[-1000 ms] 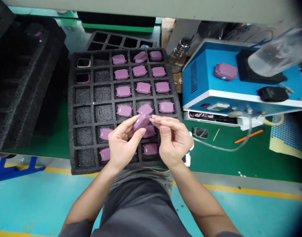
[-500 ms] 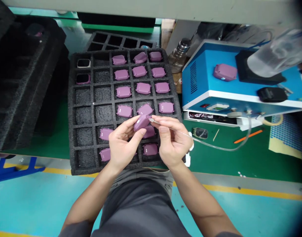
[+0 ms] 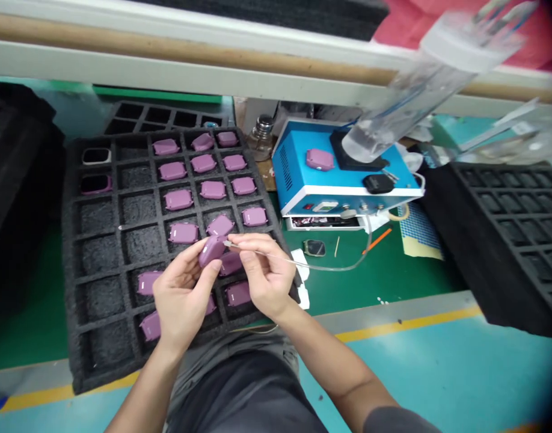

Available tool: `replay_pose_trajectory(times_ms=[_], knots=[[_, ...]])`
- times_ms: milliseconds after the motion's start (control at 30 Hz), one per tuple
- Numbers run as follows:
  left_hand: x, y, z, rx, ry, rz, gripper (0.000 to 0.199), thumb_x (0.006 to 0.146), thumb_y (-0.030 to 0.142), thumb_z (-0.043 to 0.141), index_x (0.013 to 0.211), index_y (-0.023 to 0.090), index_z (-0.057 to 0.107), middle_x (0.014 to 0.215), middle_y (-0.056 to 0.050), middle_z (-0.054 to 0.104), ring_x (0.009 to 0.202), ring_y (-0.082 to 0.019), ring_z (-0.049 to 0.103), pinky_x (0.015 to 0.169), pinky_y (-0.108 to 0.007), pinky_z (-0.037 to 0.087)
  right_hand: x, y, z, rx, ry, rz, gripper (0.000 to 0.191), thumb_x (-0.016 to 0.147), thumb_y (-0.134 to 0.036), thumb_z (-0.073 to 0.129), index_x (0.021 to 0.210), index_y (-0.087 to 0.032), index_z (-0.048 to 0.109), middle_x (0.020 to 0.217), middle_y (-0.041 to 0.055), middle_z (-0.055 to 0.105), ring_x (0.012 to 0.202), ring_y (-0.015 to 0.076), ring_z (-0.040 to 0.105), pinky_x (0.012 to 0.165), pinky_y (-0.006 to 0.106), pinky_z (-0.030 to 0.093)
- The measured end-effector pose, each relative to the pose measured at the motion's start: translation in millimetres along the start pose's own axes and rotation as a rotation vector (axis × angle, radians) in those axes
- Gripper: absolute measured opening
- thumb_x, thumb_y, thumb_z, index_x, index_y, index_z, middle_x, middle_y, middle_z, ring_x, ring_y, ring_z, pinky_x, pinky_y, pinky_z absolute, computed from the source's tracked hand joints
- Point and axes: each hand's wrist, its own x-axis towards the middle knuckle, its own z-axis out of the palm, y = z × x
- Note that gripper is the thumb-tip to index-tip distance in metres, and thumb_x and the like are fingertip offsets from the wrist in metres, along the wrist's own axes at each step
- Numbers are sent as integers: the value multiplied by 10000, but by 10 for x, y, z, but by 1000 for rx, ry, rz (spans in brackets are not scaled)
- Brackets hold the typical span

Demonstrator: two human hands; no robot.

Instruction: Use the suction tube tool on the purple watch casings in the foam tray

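Left hand (image 3: 181, 294) closed around a purple plastic case (image 3: 211, 251), thumb across the near face, fingers curled behind. Case squarish with soft rounded corners and a matte finish, tilted, raised just above the lower right part of a black foam tray (image 3: 70, 288). Right hand (image 3: 267, 276) pinching a thin metal nozzle (image 3: 226, 244) between thumb and forefinger, tip right at the case's edge; contact impossible to confirm at this size. Clear tube (image 3: 303, 263) running from the nozzle across a green mat (image 3: 339, 288) and up to the front of a blue machine (image 3: 298, 174).

Below and around the hands, more purple cases (image 3: 213, 190) in the square cells of the tray, most lying in neat rows, a few with small white marks on top. Two dark-faced cases (image 3: 96, 183) in the tray's far left column, one purple-rimmed, the other pale-rimmed. Several tray cells bare grey foam.

On the blue machine, one more purple case (image 3: 320, 159) on a black pad (image 3: 348, 150), with a black oval block (image 3: 377, 183) nearby. Glass bottle (image 3: 261, 138) just behind the machine. Blurred clear plastic bottle (image 3: 406, 102) above it. Second black tray (image 3: 506, 240) at far right.
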Motion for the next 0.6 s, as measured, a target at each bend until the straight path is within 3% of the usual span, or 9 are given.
replay_pose_trajectory(times_ms=[600], knots=[[9,4,-2,21,1,-52,454,783,343,903,1176,150,785,1152,-122,827,1015,-261,819,957,-336,663,7,5,6,4,-1,17,140,1020,-200,639,1077,-257,754,1097,67,785,1054,210,778,924,405,683]])
